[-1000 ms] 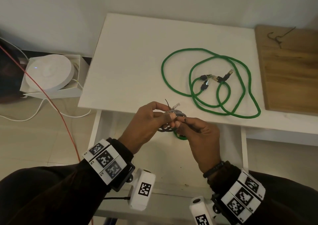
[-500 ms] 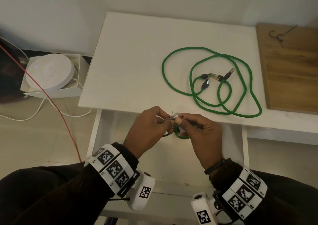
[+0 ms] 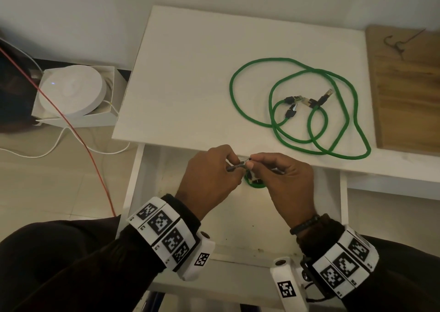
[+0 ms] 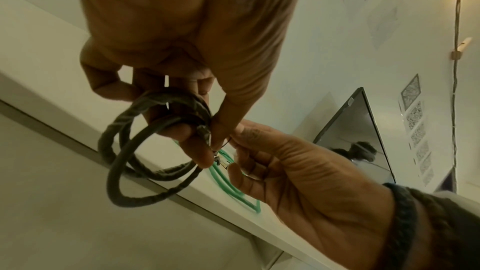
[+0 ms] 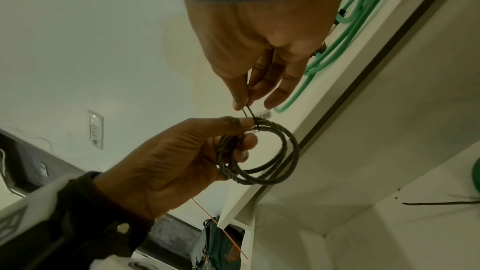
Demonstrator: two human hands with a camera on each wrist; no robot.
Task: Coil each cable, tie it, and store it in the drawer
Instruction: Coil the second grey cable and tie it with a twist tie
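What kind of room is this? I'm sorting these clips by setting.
Probably a home office or small workroom: a white desk with its drawer open, a dark monitor by the wall, and a white device on the floor.

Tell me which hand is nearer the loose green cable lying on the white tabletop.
Right. The right hand hangs just below the near loops of the green cable, pinching the thin tie; the left hand sits farther to the left, gripping the dark coiled cable.

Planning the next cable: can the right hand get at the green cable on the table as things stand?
Probably not yet. The green cable lies open and uncovered, but the right hand pinches the thin tie on the dark coil that the left hand holds.
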